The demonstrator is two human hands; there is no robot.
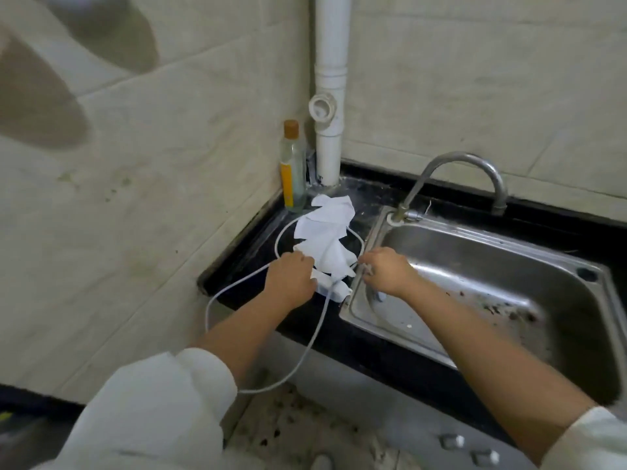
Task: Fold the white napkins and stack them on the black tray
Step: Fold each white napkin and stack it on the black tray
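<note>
Lying mid-frame on the black round tray (288, 237), the crumpled white paper napkins (325, 239) touched both hands: the left hand (290, 279) pinched their lower edge, while whether the right hand (385, 271) gripped anything could not be told, beside the steel sink (475, 252).

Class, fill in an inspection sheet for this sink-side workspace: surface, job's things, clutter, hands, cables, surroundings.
Surface: black countertop, narrow strip left of the steel sink, dusty.
Job's things: white napkins in a crumpled, unfolded pile; no separate black tray seen.
Clutter: clear bottle with orange cap in the corner; debris in the sink basin.
Hands: left hand and right hand at the near edge of the pile; grip unclear.
Cables: white cable loops round the napkins and hangs off the front edge.
Surroundings: tiled walls, white drainpipe, curved tap.
</note>
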